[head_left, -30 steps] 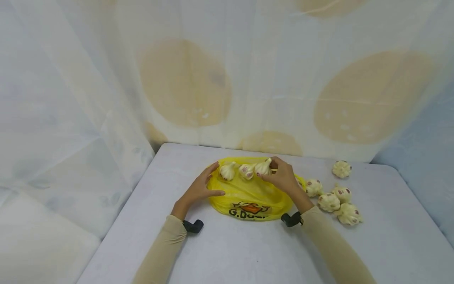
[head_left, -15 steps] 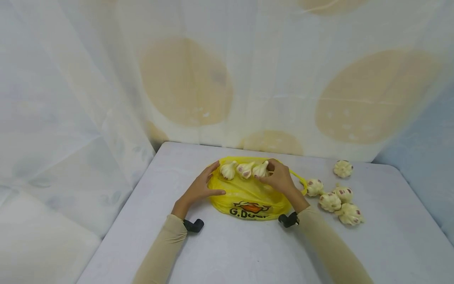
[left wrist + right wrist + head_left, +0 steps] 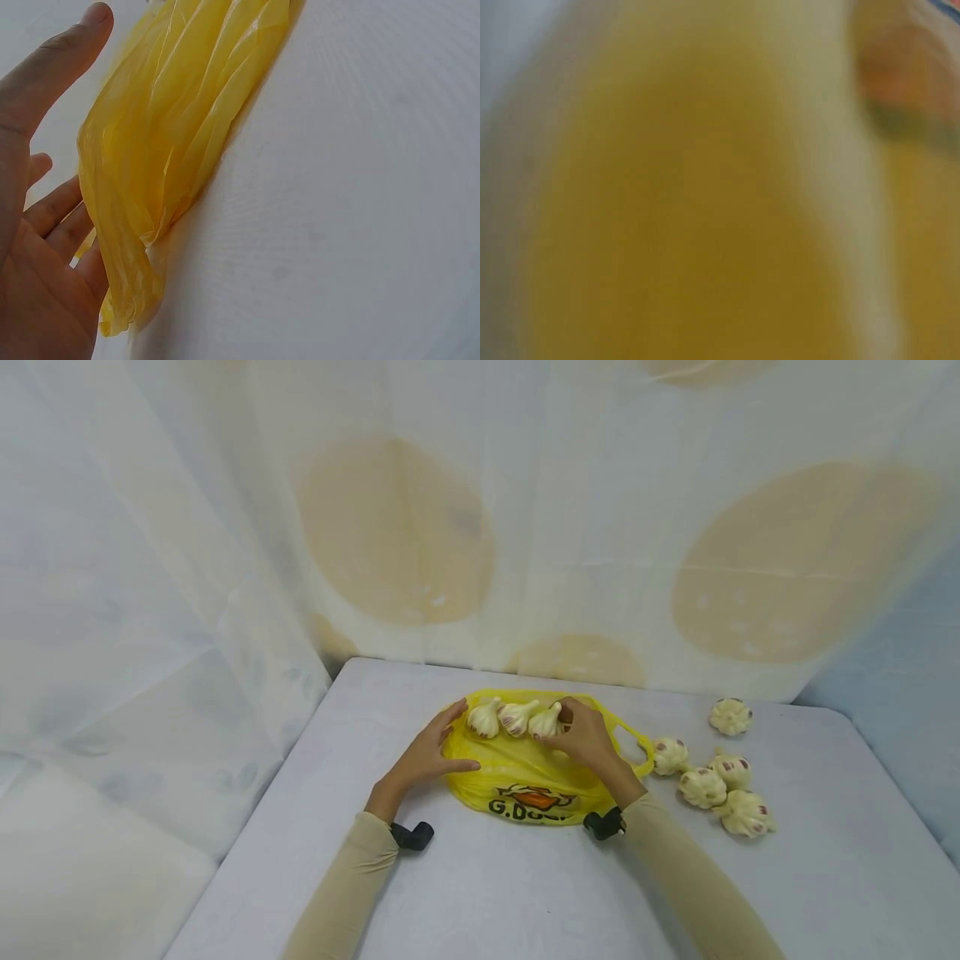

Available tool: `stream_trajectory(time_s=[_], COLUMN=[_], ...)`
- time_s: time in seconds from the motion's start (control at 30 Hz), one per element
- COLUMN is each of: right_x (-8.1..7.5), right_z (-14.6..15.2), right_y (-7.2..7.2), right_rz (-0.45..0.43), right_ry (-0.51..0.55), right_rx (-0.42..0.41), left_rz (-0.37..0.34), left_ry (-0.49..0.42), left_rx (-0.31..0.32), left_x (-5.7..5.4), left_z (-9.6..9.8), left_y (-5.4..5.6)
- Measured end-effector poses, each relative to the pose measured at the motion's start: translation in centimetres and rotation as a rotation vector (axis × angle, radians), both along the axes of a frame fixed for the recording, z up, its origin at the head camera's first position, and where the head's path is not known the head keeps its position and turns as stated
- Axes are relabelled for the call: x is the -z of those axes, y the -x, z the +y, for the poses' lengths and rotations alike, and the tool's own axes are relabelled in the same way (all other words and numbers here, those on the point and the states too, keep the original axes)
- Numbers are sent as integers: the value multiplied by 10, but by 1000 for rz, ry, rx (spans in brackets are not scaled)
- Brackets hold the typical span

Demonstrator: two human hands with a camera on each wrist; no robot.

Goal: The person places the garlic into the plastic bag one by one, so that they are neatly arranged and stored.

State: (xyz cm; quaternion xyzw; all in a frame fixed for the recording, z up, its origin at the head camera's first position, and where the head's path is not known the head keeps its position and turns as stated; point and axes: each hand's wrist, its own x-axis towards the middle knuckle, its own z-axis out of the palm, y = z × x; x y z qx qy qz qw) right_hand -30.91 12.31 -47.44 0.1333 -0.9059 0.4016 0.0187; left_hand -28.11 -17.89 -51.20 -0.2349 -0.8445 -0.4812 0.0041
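A yellow plastic bag (image 3: 495,772) with a printed logo lies on the table, and three garlic bulbs sit in a row on its far part. My right hand (image 3: 588,739) pinches the rightmost garlic bulb (image 3: 545,722); the middle garlic bulb (image 3: 516,718) and the left garlic bulb (image 3: 484,718) lie beside it. At the bag's left side my left hand (image 3: 425,758) is spread, thumb and fingers apart. In the left wrist view its fingers (image 3: 64,214) lie against or just behind the bag's edge. Blurred yellow plastic (image 3: 690,225) fills most of the right wrist view.
To the right of the bag are several more garlic bulbs, among them a clustered garlic bulb (image 3: 703,787) and a separate garlic bulb (image 3: 730,717) farther back. A bag handle loop (image 3: 645,756) reaches toward them. The white table (image 3: 495,893) ends at a patterned curtain (image 3: 570,568).
My right hand has moved slightly left with its garlic bulb, closer to the other two. The middle bulb has turned so its stem points up right. My left hand stays in place.
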Motion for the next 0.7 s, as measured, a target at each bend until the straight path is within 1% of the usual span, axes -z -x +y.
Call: stream_trajectory(time_s=[0.2, 0.43, 0.47, 0.67, 0.7], right_x=[6, 7, 8, 9, 9], right_z=[3, 2, 2, 4, 4], right_y=[1, 3, 4, 5, 5], right_rz=[-27, -25, -26, -21, -18], right_ry=[3, 16, 22, 65, 65], right_rx=[11, 13, 15, 11, 7], left_rz=[5, 6, 2, -18, -14], left_ry=[4, -10, -15, -9, -1], left_rx=[-3, 3, 7, 0, -2], left_x=[0, -4, -8, -9, -5], left_z=[2, 0, 2, 3, 2], left_y=[-2, -3, -6, -5, -2])
